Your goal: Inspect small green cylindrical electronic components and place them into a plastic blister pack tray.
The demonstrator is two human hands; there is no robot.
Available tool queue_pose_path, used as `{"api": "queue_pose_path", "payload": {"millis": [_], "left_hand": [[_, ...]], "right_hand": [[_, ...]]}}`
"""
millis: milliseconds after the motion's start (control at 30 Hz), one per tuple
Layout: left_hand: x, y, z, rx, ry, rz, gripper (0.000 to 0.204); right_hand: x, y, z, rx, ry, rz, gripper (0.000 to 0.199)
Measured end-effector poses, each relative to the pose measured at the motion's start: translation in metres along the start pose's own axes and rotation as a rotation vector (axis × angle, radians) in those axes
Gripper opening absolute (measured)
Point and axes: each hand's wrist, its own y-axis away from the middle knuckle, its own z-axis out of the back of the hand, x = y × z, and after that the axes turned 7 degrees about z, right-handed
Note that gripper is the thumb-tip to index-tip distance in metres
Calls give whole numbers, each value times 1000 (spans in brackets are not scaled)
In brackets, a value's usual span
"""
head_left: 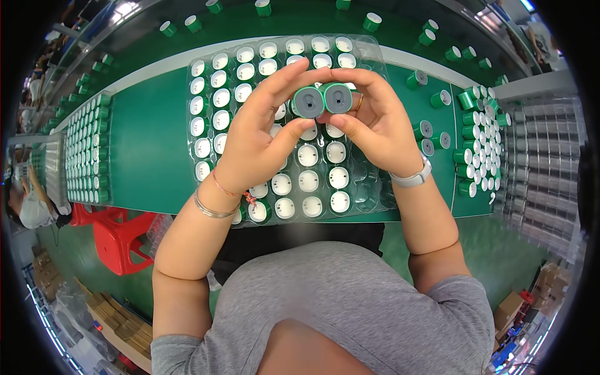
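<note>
Two short green cylinders with grey end faces are held side by side above the tray, the left one point(309, 103) touching the right one point(338, 99). My left hand point(265, 128) is closed round the left cylinder, thumb below and fingers above. On the other side, my right hand point(378, 119) grips the right cylinder the same way. Beneath both hands lies a clear plastic tray point(367, 186) with rows of similar cylinders, their white ends point(308, 180) facing up. Several pockets at its near right corner hold nothing. My hands hide part of the middle rows.
Right of the tray, a few grey-ended cylinders point(441, 140) stand on the green table point(147, 153), beside a cluster of white-ended ones point(482, 147). Stacked clear trays point(540, 162) are at the far right. A filled tray point(87, 150) sits left. Red stools point(122, 240) stand below.
</note>
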Motion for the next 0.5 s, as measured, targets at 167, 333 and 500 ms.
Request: {"api": "queue_pose_path", "payload": {"millis": [167, 333, 500], "left_hand": [[1, 0, 1, 25, -109, -57, 62], [1, 0, 4, 73, -186, -68, 63], [0, -1, 3, 81, -184, -85, 62]], "right_hand": [[-1, 1, 1, 14, -15, 23, 44], [-5, 1, 1, 33, -3, 73, 45], [-6, 1, 1, 34, -10, 82, 44]]}}
